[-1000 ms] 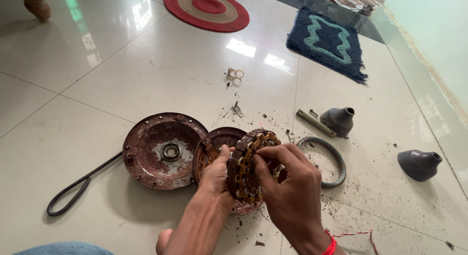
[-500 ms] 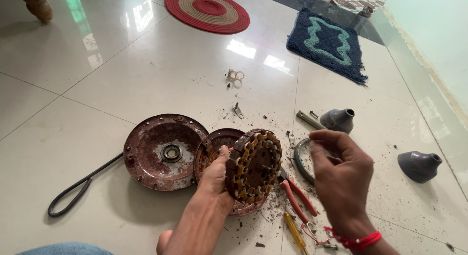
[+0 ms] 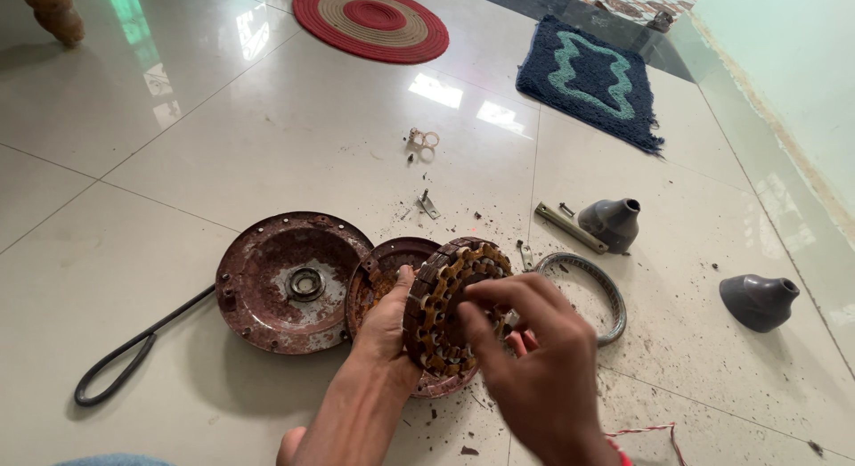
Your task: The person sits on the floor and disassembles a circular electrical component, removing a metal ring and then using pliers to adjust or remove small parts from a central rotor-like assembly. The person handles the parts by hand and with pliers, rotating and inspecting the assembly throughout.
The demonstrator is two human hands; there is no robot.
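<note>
A round, rust-brown motor stator ringed with copper-coloured coil windings (image 3: 452, 307) stood tilted on edge on the pale tiled floor (image 3: 223, 136), over a rusty dished housing half (image 3: 389, 268) that lay beneath it. The left hand (image 3: 387, 322) clasped its left rim, thumb up along the edge. The right hand (image 3: 534, 363) was at its face, fingers spread and curled onto the windings, blurred, so a firm grip could not be told. Just to the left lay a second rusty round cover with a central bearing (image 3: 287, 279), and a black looped cable (image 3: 134, 355) ran from it. To the right lay a grey metal ring (image 3: 598, 288), a flat metal bar (image 3: 570, 227) and two grey bell-shaped caps (image 3: 613, 222) (image 3: 757, 300). Dark grit was scattered around.
</note>
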